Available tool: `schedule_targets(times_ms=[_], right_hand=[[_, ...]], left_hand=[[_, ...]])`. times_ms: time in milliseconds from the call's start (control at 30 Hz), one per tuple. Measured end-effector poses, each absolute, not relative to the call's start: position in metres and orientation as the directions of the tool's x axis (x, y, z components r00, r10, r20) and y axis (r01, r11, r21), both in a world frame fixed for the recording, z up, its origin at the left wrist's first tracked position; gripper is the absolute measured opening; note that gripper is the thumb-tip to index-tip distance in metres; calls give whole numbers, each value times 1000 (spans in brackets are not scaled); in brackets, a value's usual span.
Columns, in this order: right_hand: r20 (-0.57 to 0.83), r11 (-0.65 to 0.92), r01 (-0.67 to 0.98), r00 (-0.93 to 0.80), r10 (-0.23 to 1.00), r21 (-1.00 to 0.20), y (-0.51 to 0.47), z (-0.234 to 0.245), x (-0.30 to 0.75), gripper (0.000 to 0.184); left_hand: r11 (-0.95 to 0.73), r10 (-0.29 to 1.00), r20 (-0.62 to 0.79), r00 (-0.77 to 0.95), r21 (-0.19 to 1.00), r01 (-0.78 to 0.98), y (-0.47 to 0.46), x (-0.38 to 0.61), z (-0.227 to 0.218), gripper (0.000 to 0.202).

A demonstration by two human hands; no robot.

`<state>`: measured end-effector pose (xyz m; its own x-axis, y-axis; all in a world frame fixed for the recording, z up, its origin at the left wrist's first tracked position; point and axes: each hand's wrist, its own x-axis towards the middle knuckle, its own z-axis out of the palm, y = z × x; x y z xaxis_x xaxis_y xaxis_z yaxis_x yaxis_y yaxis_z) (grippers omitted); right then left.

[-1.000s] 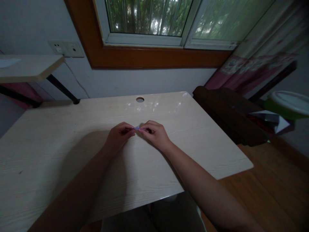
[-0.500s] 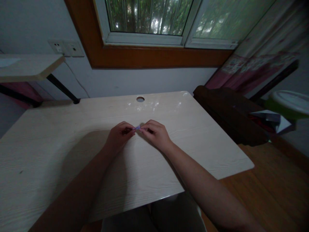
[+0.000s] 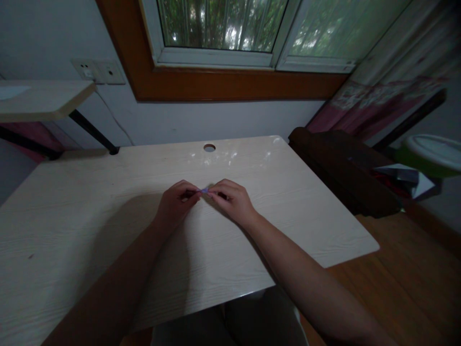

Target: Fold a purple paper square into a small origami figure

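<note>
My left hand and my right hand meet over the middle of a pale wooden desk. Both pinch a tiny purple piece between thumb and fingertips, one hand at each end. The piece is too small to make out further. Both forearms reach in from the bottom of the view, and the hands rest on or just above the desk top.
A round cable hole lies near the desk's far edge, below a window. A dark chair or seat stands to the right with a green-and-white container beyond it. A small shelf juts out at the left.
</note>
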<state>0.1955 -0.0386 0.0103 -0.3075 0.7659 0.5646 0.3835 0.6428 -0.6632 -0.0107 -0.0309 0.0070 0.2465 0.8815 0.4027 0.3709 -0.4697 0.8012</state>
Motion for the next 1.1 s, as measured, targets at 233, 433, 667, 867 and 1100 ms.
schedule_targets(times_ms=[233, 433, 667, 867, 1100], right_hand=[[547, 613, 375, -278, 790, -695, -42, 15, 195, 14], [514, 567, 368, -240, 824, -737, -42, 14, 194, 13], [480, 543, 324, -257, 839, -775, -43, 14, 194, 16], [480, 536, 310, -241, 843, -785, -41, 13, 194, 15], [453, 517, 314, -257, 854, -796, -41, 12, 193, 17]], left_hand=[[-469, 883, 415, 220, 811, 350, -31, -10, 7, 11], [-481, 876, 420, 236, 791, 379, -31, -10, 8, 14], [-490, 871, 430, 237, 788, 372, -31, -11, 8, 13], [-525, 851, 456, 261, 761, 382, -32, -11, 9, 9], [-541, 841, 467, 273, 744, 392, -32, -12, 9, 9]])
